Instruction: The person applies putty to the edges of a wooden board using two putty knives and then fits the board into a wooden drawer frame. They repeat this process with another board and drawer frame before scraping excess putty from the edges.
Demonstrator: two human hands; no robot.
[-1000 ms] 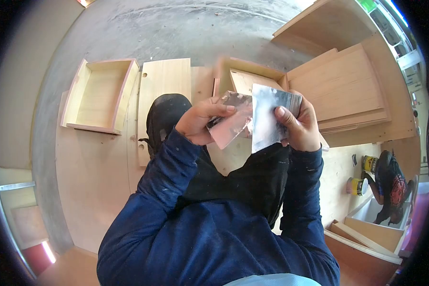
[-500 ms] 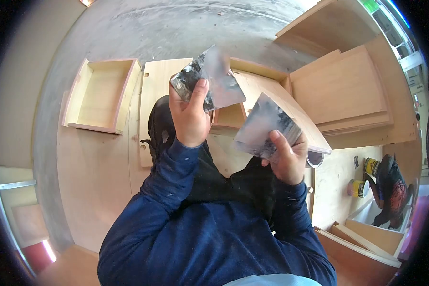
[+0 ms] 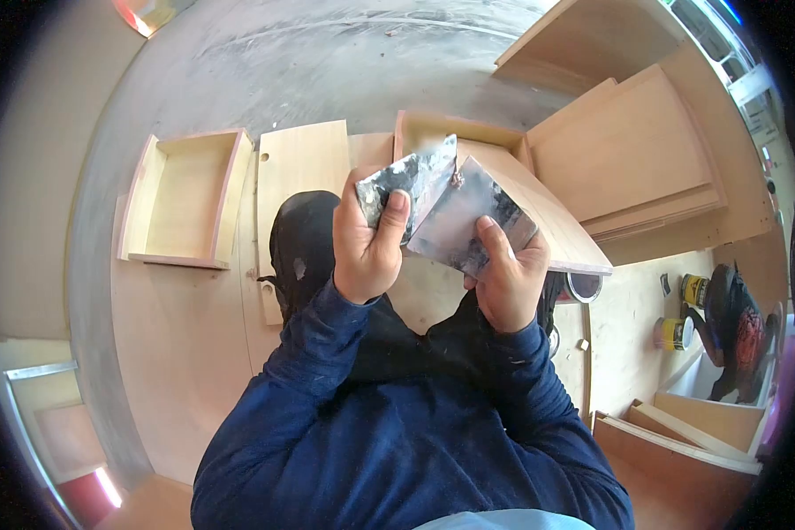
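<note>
Up close, the left hand point(image 3: 367, 252) grips one smeared scraper blade point(image 3: 408, 187) and the right hand point(image 3: 506, 278) grips another blade point(image 3: 465, 216), their edges touching.

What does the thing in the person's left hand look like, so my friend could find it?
Find the dark blue sleeves in the middle and follow them up to two hands before pale wooden boards. The left hand pinches a blotchy grey sheet, thumb across its face. It is darker and more speckled than the smoother grey sheet in the right hand, and sits higher.
</note>
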